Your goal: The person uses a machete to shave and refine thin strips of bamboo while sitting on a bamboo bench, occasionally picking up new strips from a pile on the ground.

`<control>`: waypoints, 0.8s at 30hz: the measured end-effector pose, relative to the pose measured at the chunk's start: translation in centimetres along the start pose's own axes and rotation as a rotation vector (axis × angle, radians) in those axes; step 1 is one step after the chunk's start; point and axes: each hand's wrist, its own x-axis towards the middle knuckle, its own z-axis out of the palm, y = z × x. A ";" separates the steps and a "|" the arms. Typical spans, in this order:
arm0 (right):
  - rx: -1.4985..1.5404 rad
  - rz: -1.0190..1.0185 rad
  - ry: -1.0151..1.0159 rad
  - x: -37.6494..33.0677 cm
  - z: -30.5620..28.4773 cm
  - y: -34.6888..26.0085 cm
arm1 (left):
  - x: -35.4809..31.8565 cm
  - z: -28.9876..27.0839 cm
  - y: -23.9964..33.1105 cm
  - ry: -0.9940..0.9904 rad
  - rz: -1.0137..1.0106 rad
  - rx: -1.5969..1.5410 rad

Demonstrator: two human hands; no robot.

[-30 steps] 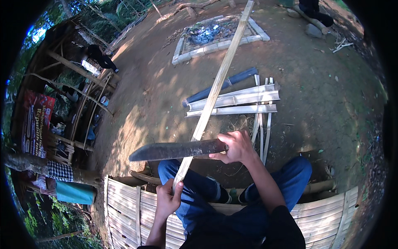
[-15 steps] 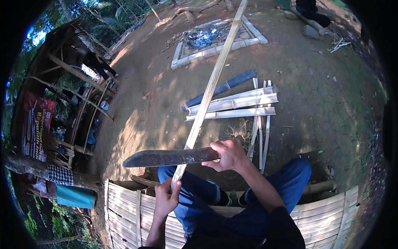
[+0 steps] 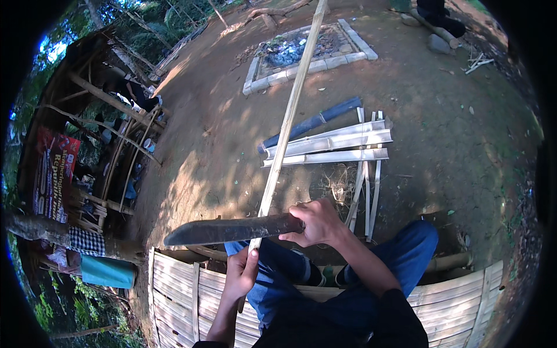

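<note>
Bamboo strip [image 3: 288, 116] – long, pale, slender | machete [image 3: 232, 230] – dark blade across it

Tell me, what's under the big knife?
Under the big knife runs the long bamboo strip, gripped lower down by the left hand. The right hand covers the knife's handle. Below lie dirt ground and blue-trousered knees.

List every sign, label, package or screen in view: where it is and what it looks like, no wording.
Banner: far left, hung on the bamboo shelter, rectangular, red with pale lettering and a dark lower part.
No packages, labels or screens visible; none on the machete or the bamboo strip.
</note>
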 end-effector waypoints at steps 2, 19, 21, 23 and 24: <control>-0.015 -0.067 0.013 0.2 0.2 -0.7 | -0.6 0.5 -0.3 0.027 -0.062 -0.141; 0.000 0.222 0.059 0.3 -2.3 2.8 | -0.3 -0.4 0.9 0.133 0.122 0.323; 0.082 0.295 0.054 0.1 -2.4 3.1 | -0.5 -0.5 0.9 0.141 0.129 0.363; 0.051 0.159 0.065 0.2 -2.0 2.0 | -0.7 -0.3 0.5 0.148 0.134 0.364; -0.008 0.063 0.059 0.4 -1.9 1.4 | -0.5 -0.2 0.8 0.152 0.152 0.373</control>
